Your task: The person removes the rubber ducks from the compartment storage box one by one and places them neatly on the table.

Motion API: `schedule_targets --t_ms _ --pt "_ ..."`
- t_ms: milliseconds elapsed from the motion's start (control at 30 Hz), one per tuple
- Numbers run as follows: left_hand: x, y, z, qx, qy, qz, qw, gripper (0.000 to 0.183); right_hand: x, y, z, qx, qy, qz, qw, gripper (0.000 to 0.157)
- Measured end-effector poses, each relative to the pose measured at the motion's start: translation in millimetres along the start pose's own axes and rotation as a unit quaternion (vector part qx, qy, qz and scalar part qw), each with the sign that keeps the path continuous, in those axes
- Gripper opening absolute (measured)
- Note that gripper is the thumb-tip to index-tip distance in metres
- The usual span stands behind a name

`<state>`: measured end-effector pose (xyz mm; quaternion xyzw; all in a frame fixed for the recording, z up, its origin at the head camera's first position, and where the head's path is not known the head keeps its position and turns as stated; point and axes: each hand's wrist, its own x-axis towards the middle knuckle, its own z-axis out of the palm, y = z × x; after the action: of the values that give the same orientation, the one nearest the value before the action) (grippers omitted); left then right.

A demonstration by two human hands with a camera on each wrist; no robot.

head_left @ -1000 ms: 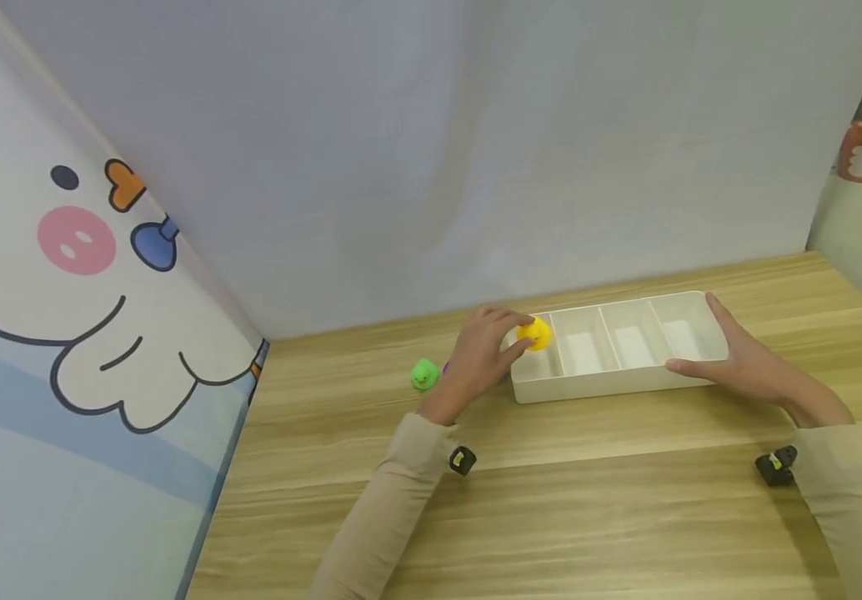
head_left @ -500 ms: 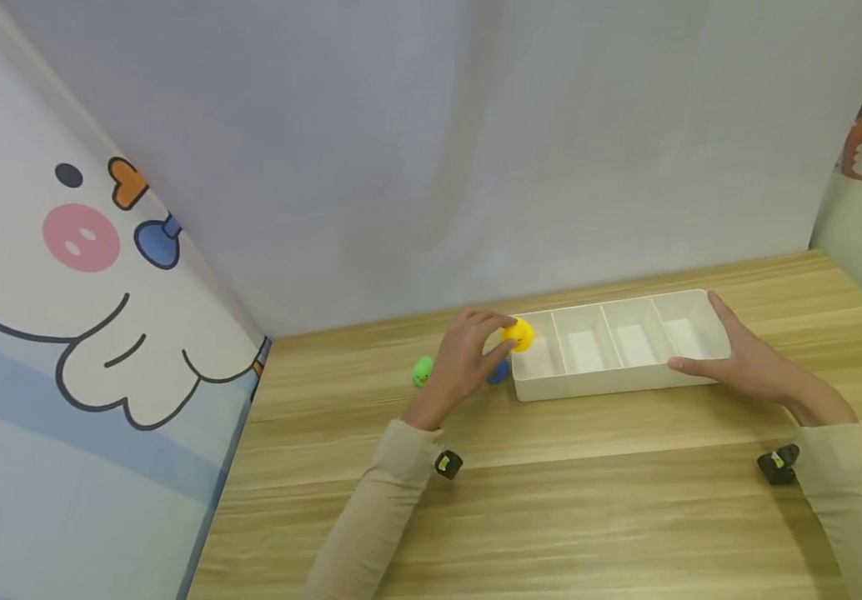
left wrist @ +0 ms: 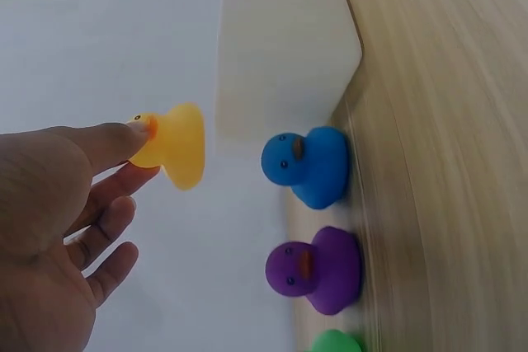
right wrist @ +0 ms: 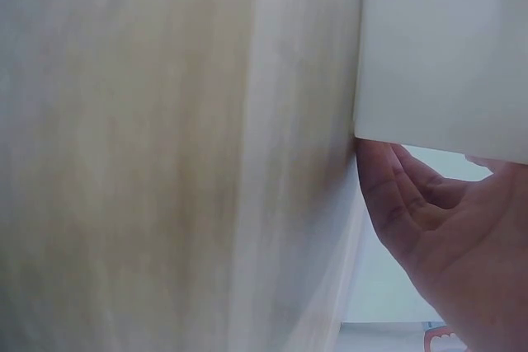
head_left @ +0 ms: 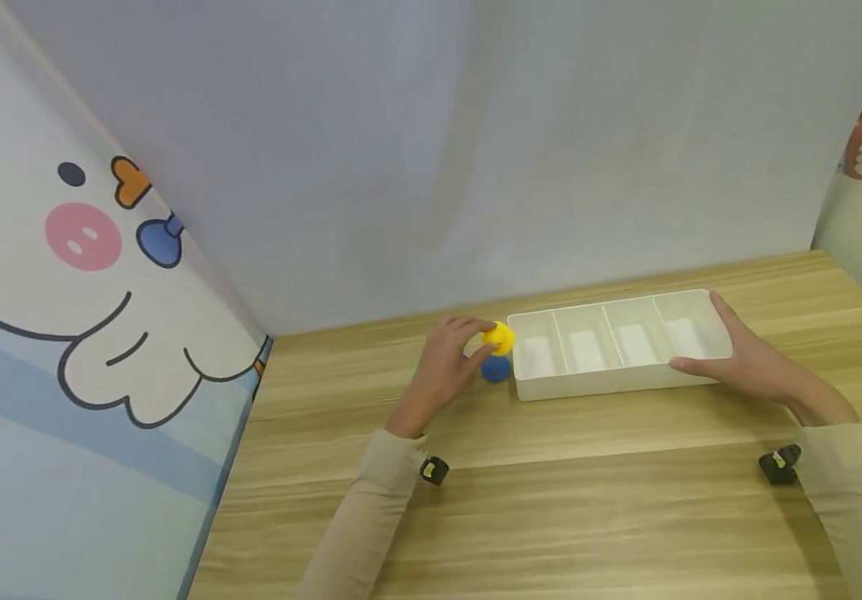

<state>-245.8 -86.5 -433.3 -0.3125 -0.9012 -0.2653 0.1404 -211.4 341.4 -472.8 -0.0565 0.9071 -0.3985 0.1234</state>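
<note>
My left hand [head_left: 442, 358] pinches a yellow rubber duck [head_left: 500, 337] by its head, between thumb and fingers. The duck hangs in the air just left of the white divided box [head_left: 596, 385], above a blue rubber duck [left wrist: 318, 166] on the table. Beside the blue one sits a purple rubber duck [left wrist: 334, 269], and a green rubber duck [left wrist: 336, 341] shows only in part in the left wrist view. At the box's right end my right hand [head_left: 761, 371] grips it, thumb along the front wall and fingers around the end. The box's compartments hold nothing.
The wooden table [head_left: 551, 517] runs up to a pale wall [head_left: 431, 167] behind the box. A cartoon-printed panel [head_left: 101, 333] borders the left side. Small black wrist cameras [head_left: 434, 471] sit at both cuffs.
My left hand has moved left with the yellow duck, from over the leftmost compartment to outside the box. The blue duck has come into view beneath it. My right hand stays on the box.
</note>
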Motion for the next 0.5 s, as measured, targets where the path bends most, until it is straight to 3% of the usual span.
schedule_targets --t_ms 500 --pt "-17.1 -24.5 -14.5 -0.002 0.014 -0.022 0.9997 0.031 -0.7 0.8 0.1 0.0 -0.004 0.004 1.0 0.123"
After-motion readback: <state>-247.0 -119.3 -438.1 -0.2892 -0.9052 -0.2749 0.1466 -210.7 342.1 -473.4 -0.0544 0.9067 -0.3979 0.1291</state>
